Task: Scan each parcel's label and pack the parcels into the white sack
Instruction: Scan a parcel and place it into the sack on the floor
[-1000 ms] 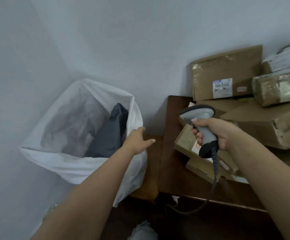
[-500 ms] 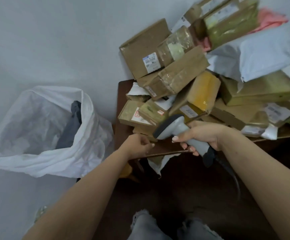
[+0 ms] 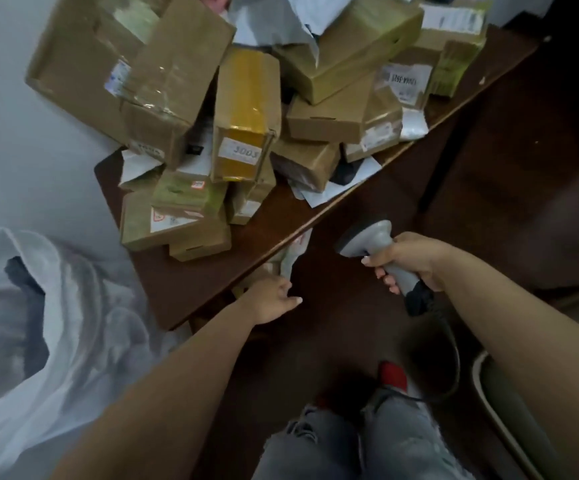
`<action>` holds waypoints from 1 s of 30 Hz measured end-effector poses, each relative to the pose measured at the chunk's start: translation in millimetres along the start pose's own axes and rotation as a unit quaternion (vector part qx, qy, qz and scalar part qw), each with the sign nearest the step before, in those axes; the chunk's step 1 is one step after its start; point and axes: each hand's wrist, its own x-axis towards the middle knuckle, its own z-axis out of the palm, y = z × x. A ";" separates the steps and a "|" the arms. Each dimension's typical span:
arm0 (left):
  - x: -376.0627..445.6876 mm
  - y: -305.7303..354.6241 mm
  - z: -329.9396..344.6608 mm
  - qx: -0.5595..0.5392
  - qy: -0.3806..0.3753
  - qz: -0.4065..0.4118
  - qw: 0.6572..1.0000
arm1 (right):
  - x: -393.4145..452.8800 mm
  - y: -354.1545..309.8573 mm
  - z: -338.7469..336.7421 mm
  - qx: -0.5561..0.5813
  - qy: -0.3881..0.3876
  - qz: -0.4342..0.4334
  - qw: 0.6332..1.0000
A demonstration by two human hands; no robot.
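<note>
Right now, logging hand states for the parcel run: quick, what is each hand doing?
Left hand: below the table edge, at a white wrapper; grip cannot be told.
Right hand: grips the scanner.

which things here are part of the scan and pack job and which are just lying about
Part of the job:
- barcode scanner, held in the right hand
- white sack, a dark item already inside
- pile of cardboard parcels on the wooden table
- soft white packet hanging below the table edge, left hand reaching at it

Just lying about:
- red item on the floor
- pale curved rim at the right
</note>
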 end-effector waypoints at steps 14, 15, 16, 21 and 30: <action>123.6 -28.7 75.4 0.047 0.058 -0.051 0.996 | 129.0 70.5 -23.7 -0.005 -0.016 -0.015 1.000; 140.5 -37.8 84.8 0.056 0.056 -0.053 0.995 | 147.5 77.5 -21.5 -0.008 -0.017 -0.017 1.000; 159.9 -47.9 94.3 0.067 0.054 -0.056 0.995 | 167.5 84.2 -18.7 -0.012 -0.017 -0.020 1.000; 254.5 -109.7 141.5 0.101 0.055 -0.088 0.989 | 281.4 123.0 2.9 -0.025 -0.018 -0.042 0.999; 406.0 -237.4 175.1 0.149 0.208 -0.174 0.951 | 460.2 175.7 43.4 -0.010 -0.043 -0.080 0.996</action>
